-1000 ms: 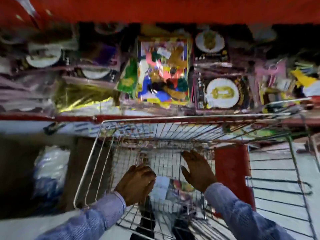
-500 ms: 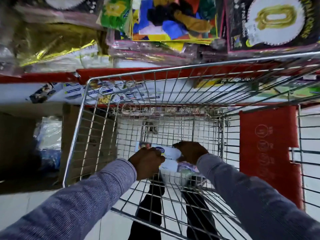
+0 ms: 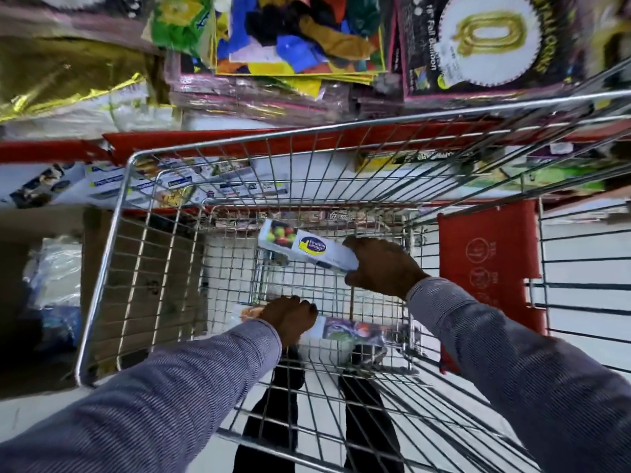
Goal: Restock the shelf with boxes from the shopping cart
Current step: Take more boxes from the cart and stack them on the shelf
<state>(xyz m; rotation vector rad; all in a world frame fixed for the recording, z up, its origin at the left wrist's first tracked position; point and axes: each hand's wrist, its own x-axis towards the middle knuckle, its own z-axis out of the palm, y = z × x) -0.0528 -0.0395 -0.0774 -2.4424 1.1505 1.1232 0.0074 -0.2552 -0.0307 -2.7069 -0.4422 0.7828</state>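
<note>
The right hand (image 3: pixel 382 264) is closed on one end of a long white box (image 3: pixel 304 249), holding it tilted in the air inside the shopping cart (image 3: pixel 112 268), clear of the wire floor. The left hand (image 3: pixel 290 317) is down at the cart bottom, fingers curled onto a second box (image 3: pixel 348 331) that lies flat there; whether it grips or only rests on it cannot be told. The boxes look like light, stiff cardboard with a smooth printed finish, so an end pinch should carry one, though a hold nearer the middle would likely steady such a long shape better and keep it from swinging. The shelf (image 3: pixel 205 145) with its red edge stands just beyond the cart's far rim, with similar white boxes (image 3: pixel 143 182) lying below that edge. Above, balloon packets (image 3: pixel 300 35) and a foil number pack (image 3: pixel 488 39) crowd the upper level. The cart's high wire walls and a red bag (image 3: pixel 488 254) hanging on its right side stand in the way of a straight lift toward the shelf
</note>
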